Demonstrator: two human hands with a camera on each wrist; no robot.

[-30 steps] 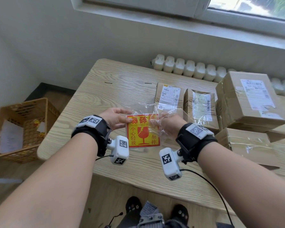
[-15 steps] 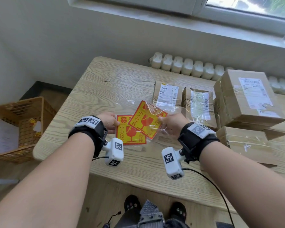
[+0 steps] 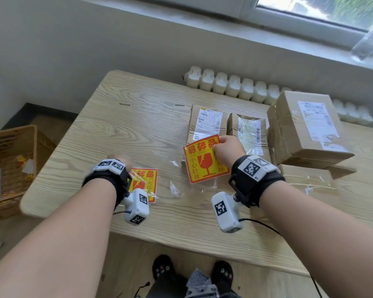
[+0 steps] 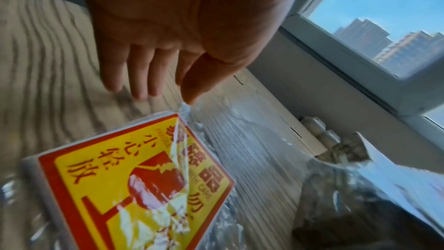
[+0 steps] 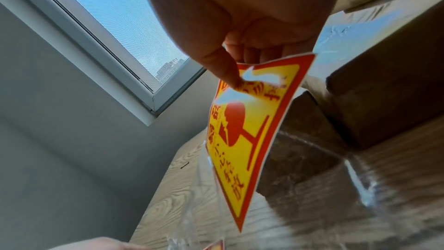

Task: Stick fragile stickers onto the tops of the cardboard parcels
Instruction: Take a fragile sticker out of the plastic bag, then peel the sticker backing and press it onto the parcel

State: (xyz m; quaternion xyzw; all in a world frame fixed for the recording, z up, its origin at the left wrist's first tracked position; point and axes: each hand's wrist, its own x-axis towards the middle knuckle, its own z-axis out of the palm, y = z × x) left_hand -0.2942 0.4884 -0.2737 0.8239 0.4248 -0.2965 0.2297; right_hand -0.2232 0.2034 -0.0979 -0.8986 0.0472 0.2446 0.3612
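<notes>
My right hand [image 3: 224, 147] pinches the top edge of a single red-and-yellow fragile sticker [image 3: 205, 162] between thumb and fingers [image 5: 230, 71]; the sticker [image 5: 254, 130] hangs tilted just in front of the small cardboard parcel [image 3: 207, 123]. A second small parcel [image 3: 248, 134], a large box [image 3: 308, 127] and a flat parcel [image 3: 306, 179] lie to its right. My left hand [image 3: 121, 163] hovers with straight fingers [image 4: 141, 75] over the stack of stickers [image 4: 134, 178], which lies on the table in a clear plastic bag [image 3: 177, 168]. The thumb tip is close to the bag's edge.
The wooden table [image 3: 138, 125] has bare surface at the left and back. A wicker basket [image 3: 13, 164] stands on the floor to the left. A white radiator [image 3: 246, 87] runs behind the table, under the windowsill. My feet show below the near edge.
My right hand has drawn one sticker out of the bag and carried it right, toward the parcels. My left hand has lowered the stack to the table and let go.
</notes>
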